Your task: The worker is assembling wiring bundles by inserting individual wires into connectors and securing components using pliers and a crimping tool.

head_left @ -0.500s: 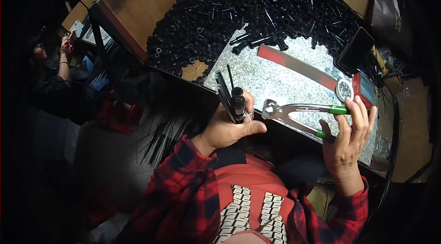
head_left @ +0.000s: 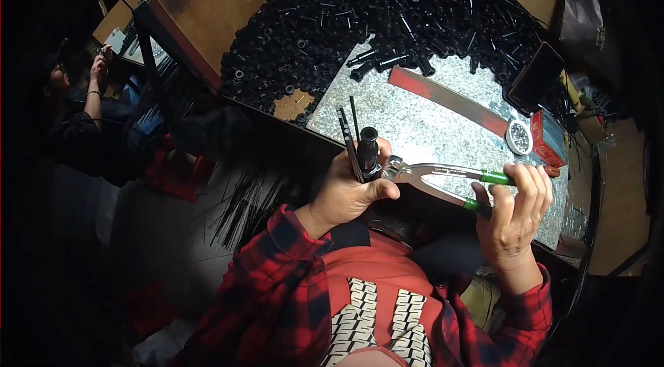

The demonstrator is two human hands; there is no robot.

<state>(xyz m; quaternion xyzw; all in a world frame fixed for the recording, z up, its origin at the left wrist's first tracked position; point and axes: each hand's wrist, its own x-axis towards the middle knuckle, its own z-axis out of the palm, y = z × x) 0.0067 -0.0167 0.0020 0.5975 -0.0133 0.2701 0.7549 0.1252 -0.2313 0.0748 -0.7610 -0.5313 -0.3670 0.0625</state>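
Remotely, I have my left grip [head_left: 343,194] clasping a black tube [head_left: 369,151], my right grip [head_left: 515,225] holding green-handled pincers [head_left: 417,172] at its three o'clock, seemingly aligning; squeezing next needs steadiness.

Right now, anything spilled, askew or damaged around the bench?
Mildly odd: thin black rods lie crisscrossed at uneven angles, left of the left hand in the picture, so they look scattered rather than stacked. No damage shows on the green-handled pliers; the dark surroundings are too dim to judge.
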